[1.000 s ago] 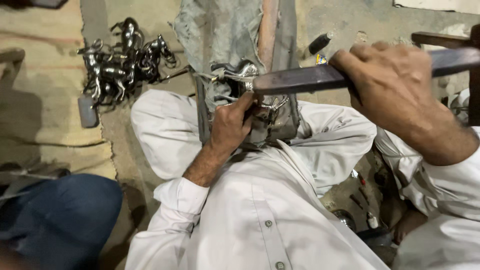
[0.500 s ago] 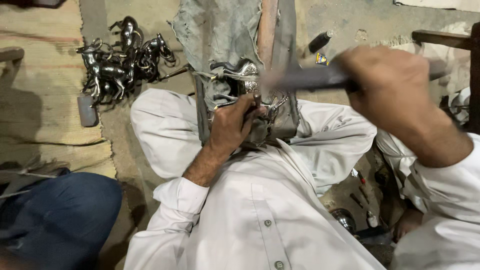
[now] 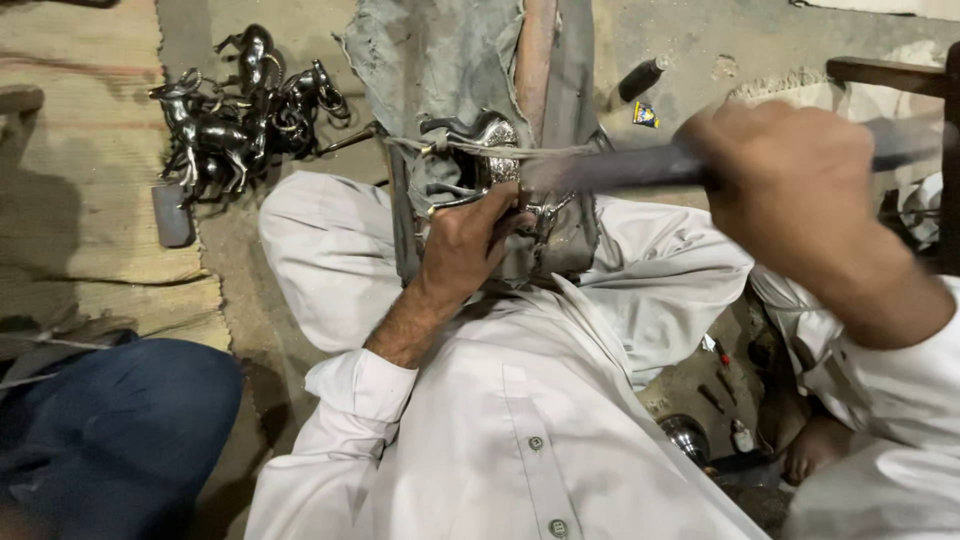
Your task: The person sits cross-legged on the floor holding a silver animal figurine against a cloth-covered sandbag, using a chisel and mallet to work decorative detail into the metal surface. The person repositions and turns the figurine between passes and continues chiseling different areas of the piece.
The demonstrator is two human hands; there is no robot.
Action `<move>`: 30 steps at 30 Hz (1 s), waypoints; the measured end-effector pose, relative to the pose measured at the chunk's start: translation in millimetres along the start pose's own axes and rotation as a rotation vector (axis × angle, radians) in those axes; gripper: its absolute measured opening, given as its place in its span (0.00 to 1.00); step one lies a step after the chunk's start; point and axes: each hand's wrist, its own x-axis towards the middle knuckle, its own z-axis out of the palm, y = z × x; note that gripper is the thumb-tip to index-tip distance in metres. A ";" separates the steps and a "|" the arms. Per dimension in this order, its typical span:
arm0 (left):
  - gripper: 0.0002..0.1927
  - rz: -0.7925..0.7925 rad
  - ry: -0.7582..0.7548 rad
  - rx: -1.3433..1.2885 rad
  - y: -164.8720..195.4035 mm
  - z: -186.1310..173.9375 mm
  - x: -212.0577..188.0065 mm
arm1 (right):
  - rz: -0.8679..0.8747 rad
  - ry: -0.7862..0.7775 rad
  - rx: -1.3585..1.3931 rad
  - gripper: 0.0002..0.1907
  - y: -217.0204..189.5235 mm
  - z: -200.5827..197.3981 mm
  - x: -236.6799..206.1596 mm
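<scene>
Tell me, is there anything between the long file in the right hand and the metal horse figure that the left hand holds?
Nothing visible stands between them. The right hand holds the file, blurred, and its tip lies right at the metal horse figure. The left hand grips the figure lower down, below the file.

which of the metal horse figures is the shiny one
The horse figure under the left hand, tied against the grey cloth-covered block. It gleams silver, while the horse figures in the pile on the floor are dark.

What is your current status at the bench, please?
Left hand clamps the metal horse figurine against the cloth-covered post. Right hand grips a long file, blurred, across it. Nothing in the way.
</scene>
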 end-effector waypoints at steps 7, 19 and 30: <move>0.19 -0.087 -0.020 0.054 -6.5 7.1 -7.9 | 0.015 0.080 0.085 0.07 -1.7 -0.4 -0.9; 0.15 0.006 -0.062 0.076 -4.6 6.8 -4.7 | -0.015 0.105 -0.040 0.12 -14.8 -1.5 -8.2; 0.17 -0.087 0.013 0.096 -11.1 18.6 -14.2 | 0.041 0.135 0.151 0.08 -5.7 17.8 -22.6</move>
